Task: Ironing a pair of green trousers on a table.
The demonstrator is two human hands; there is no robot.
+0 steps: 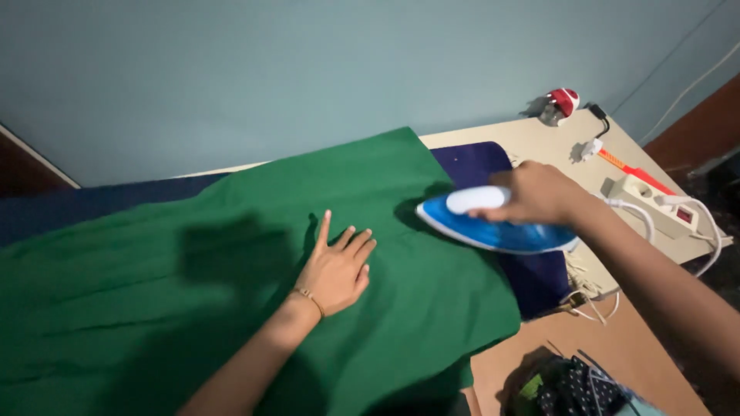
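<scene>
Ironing a green cloth on the desk

Left hand (337, 270) lies flat, fingers spread, on the green cloth (231, 262); right hand (539, 194) at 3 o'clock grips the blue iron (493, 227).

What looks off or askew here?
Little. The green cloth has creases at its left part and hangs over the table front edge. Cords tangle at the table edge beside the power strip. The right hand grips the iron; the left hand lies flat on the cloth.

green cloth (231, 293); blue-white iron (493, 223); navy pad (474, 166); red-white gadget (563, 100)
</scene>
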